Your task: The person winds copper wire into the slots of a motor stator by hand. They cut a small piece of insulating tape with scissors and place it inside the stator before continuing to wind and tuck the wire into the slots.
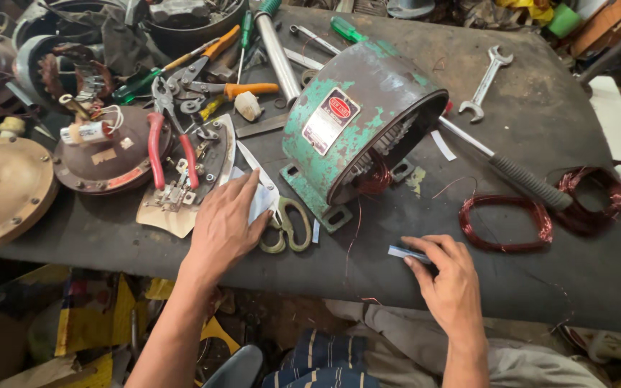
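Two bare hands work over a dark workbench (540,122). The left hand (226,224) lies flat, fingers spread and gripping nothing, pressing a white sheet of paper (260,201) beside the scissors (282,215) near the bench's front edge. The right hand (448,276) pinches a small white paper strip (405,253) between thumb and fingertips, close to the front edge. Between the hands, toward the middle of the bench, a green motor housing (357,129) lies on its side with copper windings showing in its open end. Two copper wire coils (504,223) rest near the right edge. Red-handled pliers (170,144) lie toward the left end, and a spanner (486,82) lies near the back edge.
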Tool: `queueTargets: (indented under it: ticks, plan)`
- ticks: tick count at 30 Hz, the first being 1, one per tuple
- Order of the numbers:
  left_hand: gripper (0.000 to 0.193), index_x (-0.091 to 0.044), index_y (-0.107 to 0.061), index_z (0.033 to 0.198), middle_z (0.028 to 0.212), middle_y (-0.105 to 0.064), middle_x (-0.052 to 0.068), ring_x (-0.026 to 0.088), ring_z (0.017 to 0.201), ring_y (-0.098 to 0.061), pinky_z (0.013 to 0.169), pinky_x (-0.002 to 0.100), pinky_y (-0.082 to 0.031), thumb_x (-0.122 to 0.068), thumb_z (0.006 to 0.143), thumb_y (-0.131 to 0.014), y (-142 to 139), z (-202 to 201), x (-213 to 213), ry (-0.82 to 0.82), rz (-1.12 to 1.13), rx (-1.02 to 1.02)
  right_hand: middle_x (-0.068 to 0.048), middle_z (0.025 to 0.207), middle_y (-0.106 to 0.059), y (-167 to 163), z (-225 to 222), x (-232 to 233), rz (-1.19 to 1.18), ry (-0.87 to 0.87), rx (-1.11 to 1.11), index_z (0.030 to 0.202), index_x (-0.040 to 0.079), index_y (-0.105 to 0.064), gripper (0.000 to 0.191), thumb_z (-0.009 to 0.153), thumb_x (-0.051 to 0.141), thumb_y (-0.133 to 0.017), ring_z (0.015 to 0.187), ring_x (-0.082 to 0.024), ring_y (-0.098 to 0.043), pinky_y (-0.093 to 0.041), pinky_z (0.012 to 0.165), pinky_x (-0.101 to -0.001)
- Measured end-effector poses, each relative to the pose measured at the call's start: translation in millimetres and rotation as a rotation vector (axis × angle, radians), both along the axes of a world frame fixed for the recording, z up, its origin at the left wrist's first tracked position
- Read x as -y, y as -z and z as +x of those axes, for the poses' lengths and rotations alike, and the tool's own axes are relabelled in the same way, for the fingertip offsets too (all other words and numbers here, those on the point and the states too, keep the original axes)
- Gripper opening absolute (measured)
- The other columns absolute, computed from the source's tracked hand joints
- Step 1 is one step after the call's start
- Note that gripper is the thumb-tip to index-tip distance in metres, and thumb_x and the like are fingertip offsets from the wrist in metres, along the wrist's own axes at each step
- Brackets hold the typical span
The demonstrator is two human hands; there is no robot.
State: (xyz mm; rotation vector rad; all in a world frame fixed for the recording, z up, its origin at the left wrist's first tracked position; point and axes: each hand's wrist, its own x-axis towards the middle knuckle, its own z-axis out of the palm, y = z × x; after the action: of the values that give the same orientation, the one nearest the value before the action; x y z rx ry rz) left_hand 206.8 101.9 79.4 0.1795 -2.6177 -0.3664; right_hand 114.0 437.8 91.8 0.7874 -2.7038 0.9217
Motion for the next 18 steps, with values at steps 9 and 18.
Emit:
queueTargets:
  ticks: [9,18]
  plan:
    - [0.052,0.002,-0.060,0.131,0.124,-0.069,0.020,0.034,0.109,-0.067,0.091,0.043,-0.053,-0.012,0.081,-0.064,0.9,0.0,-0.9,0.022,-0.173,0.021,0.000,0.097,-0.071,-3.7,0.1,-10.0,0.023,-0.041,0.017,0.107,0.018,-0.079,0.028,0.079,0.015,-0.078,0.085,-0.024,-0.060,-0.048,0.082,-0.0374]
    - [0.061,-0.006,-0.051,0.153,0.103,-0.073,0.019,0.029,0.079,-0.068,0.072,0.042,-0.053,0.000,0.092,-0.051,-9.4,30.5,-27.4,-0.084,0.284,-0.261,-0.003,0.099,-0.071,-6.6,19.0,-17.7,-0.081,-0.051,-0.018,0.109,0.017,-0.078,0.029,0.081,0.013,-0.077,0.083,-0.025,-0.067,-0.051,0.073,-0.0397]
